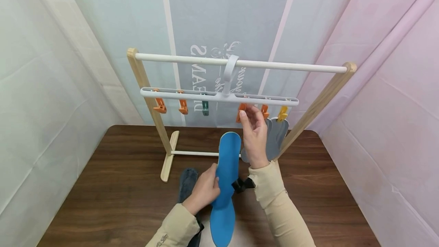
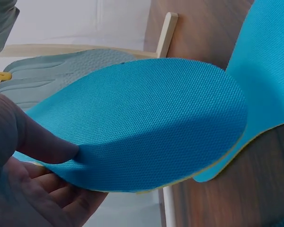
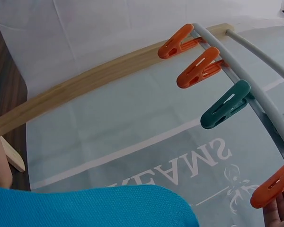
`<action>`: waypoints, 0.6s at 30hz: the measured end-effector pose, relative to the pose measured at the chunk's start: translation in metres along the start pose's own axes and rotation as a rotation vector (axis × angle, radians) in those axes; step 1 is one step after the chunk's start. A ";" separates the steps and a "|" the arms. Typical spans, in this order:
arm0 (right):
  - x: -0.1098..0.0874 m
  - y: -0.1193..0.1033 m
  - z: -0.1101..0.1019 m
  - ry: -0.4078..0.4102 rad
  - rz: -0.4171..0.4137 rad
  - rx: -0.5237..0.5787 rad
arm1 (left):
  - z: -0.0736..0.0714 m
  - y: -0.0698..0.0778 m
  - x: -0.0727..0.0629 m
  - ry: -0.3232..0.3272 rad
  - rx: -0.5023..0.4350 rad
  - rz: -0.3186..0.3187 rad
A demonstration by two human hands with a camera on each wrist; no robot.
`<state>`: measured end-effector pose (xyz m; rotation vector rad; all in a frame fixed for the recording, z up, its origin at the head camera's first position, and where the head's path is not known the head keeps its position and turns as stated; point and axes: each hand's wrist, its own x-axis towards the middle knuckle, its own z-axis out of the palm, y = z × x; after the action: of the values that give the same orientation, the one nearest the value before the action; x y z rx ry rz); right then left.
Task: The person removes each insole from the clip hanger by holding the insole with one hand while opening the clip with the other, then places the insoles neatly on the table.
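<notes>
blue insole (image 1: 229,155) over the table (image 1: 120,201), its edge pinched by left hand (image 1: 205,188); second blue insole (image 2: 270,80) overlaps behind it in left wrist view. dark item (image 1: 188,180) beside left hand. right hand (image 1: 256,138) pinches orange clip (image 1: 241,113) above the blue insole. grey insoles (image 1: 277,136) hang at right, yellow clip (image 1: 282,113) on one. grey hanger (image 1: 185,95) hooks over white bar (image 1: 291,66), curtain (image 1: 229,10) beyond.

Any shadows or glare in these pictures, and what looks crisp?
Left wrist: a shadow darkens the lower part of the held blue insole; right wrist: the green clip looks crisp; head: a pale patch at bottom centre may be glare on the brown table.
</notes>
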<state>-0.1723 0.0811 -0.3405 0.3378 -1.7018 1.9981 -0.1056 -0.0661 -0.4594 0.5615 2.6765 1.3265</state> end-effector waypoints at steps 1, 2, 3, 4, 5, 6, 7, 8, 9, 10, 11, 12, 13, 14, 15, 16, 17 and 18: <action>0.000 0.000 0.000 -0.007 0.000 -0.001 | 0.000 -0.002 -0.002 -0.010 -0.005 -0.009; 0.000 0.001 -0.001 -0.012 0.000 -0.003 | -0.001 -0.003 -0.004 -0.020 -0.010 -0.017; 0.000 0.001 -0.001 -0.018 -0.002 -0.005 | -0.002 -0.005 -0.006 -0.029 -0.015 -0.026; 0.000 0.001 -0.001 -0.024 -0.003 -0.004 | -0.002 -0.007 -0.007 -0.037 -0.025 -0.032; 0.000 0.001 -0.001 -0.030 -0.003 -0.002 | -0.003 -0.009 -0.009 -0.040 -0.033 -0.032; 0.001 0.001 -0.001 -0.034 -0.002 0.003 | -0.004 -0.011 -0.010 -0.046 -0.042 -0.035; 0.001 0.001 -0.002 -0.038 0.000 0.006 | -0.005 -0.013 -0.011 -0.047 -0.045 -0.033; 0.001 0.001 -0.002 -0.041 0.003 0.005 | -0.005 -0.015 -0.013 -0.046 -0.054 -0.027; 0.001 0.001 -0.002 -0.044 0.005 0.005 | -0.005 -0.016 -0.015 -0.047 -0.067 -0.025; 0.001 0.001 -0.003 -0.045 0.009 0.006 | -0.005 -0.017 -0.016 -0.053 -0.079 -0.024; 0.000 0.001 -0.003 -0.046 0.013 0.005 | -0.005 -0.018 -0.018 -0.057 -0.091 -0.021; 0.000 0.001 -0.003 -0.047 0.017 0.001 | -0.004 -0.019 -0.020 -0.067 -0.101 -0.026; -0.001 0.001 -0.004 -0.047 0.022 -0.004 | -0.004 -0.020 -0.022 -0.076 -0.111 -0.027; -0.001 0.001 -0.004 -0.047 0.026 -0.008 | -0.003 -0.020 -0.024 -0.085 -0.122 -0.032; -0.002 0.001 -0.005 -0.047 0.031 -0.012 | -0.002 -0.020 -0.025 -0.092 -0.129 -0.037; -0.002 0.001 -0.006 -0.047 0.036 -0.022 | 0.000 -0.021 -0.027 -0.097 -0.134 -0.040; -0.003 0.001 -0.006 -0.046 0.041 -0.031 | 0.001 -0.021 -0.028 -0.096 -0.139 -0.040; -0.003 0.001 -0.006 -0.047 0.044 -0.037 | 0.002 -0.021 -0.029 -0.100 -0.145 -0.044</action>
<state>-0.1693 0.0866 -0.3441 0.3396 -1.7876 2.0020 -0.0844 -0.0867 -0.4798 0.5346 2.4748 1.4262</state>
